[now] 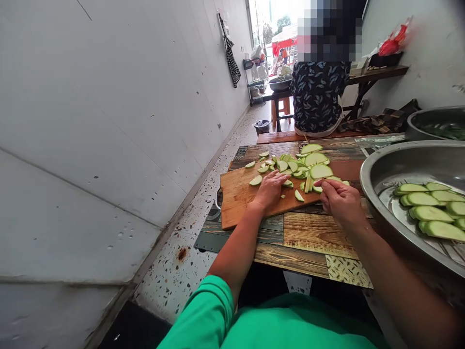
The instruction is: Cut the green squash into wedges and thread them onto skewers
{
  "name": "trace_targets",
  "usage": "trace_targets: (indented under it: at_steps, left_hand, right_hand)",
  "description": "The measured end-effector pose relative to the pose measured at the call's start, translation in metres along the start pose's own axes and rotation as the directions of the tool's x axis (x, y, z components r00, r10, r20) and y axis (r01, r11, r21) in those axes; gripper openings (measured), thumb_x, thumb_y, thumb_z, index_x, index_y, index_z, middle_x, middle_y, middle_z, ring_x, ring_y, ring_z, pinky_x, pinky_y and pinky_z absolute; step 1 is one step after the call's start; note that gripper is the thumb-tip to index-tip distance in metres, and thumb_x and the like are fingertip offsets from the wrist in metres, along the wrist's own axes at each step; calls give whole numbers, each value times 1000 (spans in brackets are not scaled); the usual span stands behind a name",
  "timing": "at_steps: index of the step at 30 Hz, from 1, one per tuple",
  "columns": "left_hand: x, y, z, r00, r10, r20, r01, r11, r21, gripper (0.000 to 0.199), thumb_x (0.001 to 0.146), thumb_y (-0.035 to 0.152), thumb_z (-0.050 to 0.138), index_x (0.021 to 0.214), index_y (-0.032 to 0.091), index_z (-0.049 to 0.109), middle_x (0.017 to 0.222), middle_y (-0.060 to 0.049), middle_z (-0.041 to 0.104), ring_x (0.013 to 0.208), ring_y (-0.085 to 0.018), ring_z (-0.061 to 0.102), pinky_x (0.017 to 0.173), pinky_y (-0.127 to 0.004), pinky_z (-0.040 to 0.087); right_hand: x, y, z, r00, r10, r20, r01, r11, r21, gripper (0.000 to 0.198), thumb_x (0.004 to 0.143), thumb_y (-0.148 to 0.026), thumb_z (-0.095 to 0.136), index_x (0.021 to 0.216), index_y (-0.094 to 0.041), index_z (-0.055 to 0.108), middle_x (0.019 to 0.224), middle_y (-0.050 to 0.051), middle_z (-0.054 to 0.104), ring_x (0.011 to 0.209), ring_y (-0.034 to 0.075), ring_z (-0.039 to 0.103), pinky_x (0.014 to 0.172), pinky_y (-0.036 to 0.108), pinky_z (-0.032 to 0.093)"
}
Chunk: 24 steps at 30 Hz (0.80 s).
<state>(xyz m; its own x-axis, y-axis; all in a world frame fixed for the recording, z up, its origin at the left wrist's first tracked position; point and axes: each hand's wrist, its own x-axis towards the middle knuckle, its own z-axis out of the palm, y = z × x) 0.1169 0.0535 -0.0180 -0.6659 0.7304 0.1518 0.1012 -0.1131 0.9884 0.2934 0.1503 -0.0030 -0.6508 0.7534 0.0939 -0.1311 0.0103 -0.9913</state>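
Left hand: we lay it palm down on the cutting board, forearm reaching forward from a green sleeve; fingers together and flat, their tips touching the near edge of the vegetable slices.

Right hand: we hold it at the board's right end, wrist bent, fingers curled together and pinching a slice at the pile's near right corner; whether anything more sits in the grip, we cannot tell.

Vegetable slices: pale green, thin, heaped and scattered over the far half of the board, just beyond both sets of fingertips; a few small pieces lie loose between the hands.

Cutting board: wooden, set at an angle on the desk, which has a patchwork wood pattern.

Metal basin: on our right, just beside the right hand, holding more long green slices.

Second basin: behind the first.

Other person: seated past the desk, in a dark patterned top.

Tiled wall: along our left.
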Motion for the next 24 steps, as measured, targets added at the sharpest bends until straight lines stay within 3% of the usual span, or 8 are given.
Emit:
trace_targets:
  at_steps: [2, 5, 8, 10, 13, 17, 21, 24]
  left_hand:
    - [4, -4, -2, 988, 97, 122, -129, 946, 297, 39, 69, -6, 56, 88, 24, 74, 113, -5, 69, 129, -21, 47, 116, -36, 26]
    - [11, -12, -7, 952, 174, 254, -297, 729, 616, 29, 77, 4, 58, 98, 20, 72, 118, -9, 66, 123, -23, 50, 113, -39, 32]
    - [15, -15, -12, 966, 206, 157, -258, 716, 648, 20, 84, 12, 57, 96, 18, 71, 112, -10, 68, 113, -23, 57, 106, -37, 40]
    - [17, -12, -16, 985, 169, -30, -131, 854, 503, 17, 86, 15, 56, 95, 18, 70, 102, -9, 70, 100, -21, 64, 95, -34, 47]
    - [17, -2, -26, 971, -67, -231, 71, 997, 10, 17, 89, 21, 55, 101, 17, 65, 85, -5, 70, 74, -15, 67, 69, -24, 53]
    - [17, 10, -44, 917, -319, -239, 179, 865, -469, 7, 88, 16, 58, 93, 13, 61, 75, -4, 68, 55, -7, 59, 51, -15, 44]
    - [19, 13, -56, 862, -463, -207, 257, 751, -609, 13, 89, 11, 53, 77, 13, 57, 70, -4, 65, 49, -5, 51, 44, -12, 36]
    - [21, 11, -57, 869, -468, -157, 270, 716, -644, 16, 91, 11, 49, 78, 13, 57, 70, -4, 64, 49, -5, 51, 44, -12, 37]
  right_hand:
    - [-1, -1, 2, 1000, 2, 7, -2, 1000, -6, 30, 80, -46, 60, 84, -17, 60, 43, -9, 32, 34, 5, 24, 33, 22, 18]
    - [-2, -2, 3, 1000, 15, 20, -15, 1000, -2, 30, 78, -47, 60, 83, -17, 60, 44, -9, 32, 34, 5, 24, 34, 22, 16]
    - [-2, -1, 2, 999, 36, 29, -35, 999, -30, 31, 78, -47, 59, 85, -17, 61, 43, -9, 33, 34, 6, 25, 34, 22, 15]
    - [-2, 1, 1, 996, 39, 77, -31, 994, -100, 32, 79, -48, 57, 85, -17, 62, 44, -8, 34, 34, 6, 26, 35, 23, 16]
    - [-4, 5, 2, 973, 21, 228, 43, 961, -272, 35, 80, -49, 53, 80, -15, 64, 45, -6, 36, 38, 7, 28, 39, 23, 19]
    - [-9, 11, 7, 927, -8, 375, 162, 910, -381, 38, 84, -50, 49, 76, -15, 64, 49, -5, 38, 44, 8, 31, 43, 23, 22]
    - [-12, 16, 10, 898, 25, 438, 160, 911, -380, 37, 86, -48, 48, 76, -16, 62, 52, -5, 36, 46, 8, 30, 44, 23, 23]
    - [-13, 17, 11, 890, 63, 452, 129, 915, -381, 36, 86, -47, 47, 77, -16, 61, 51, -6, 33, 46, 8, 28, 43, 23, 21]
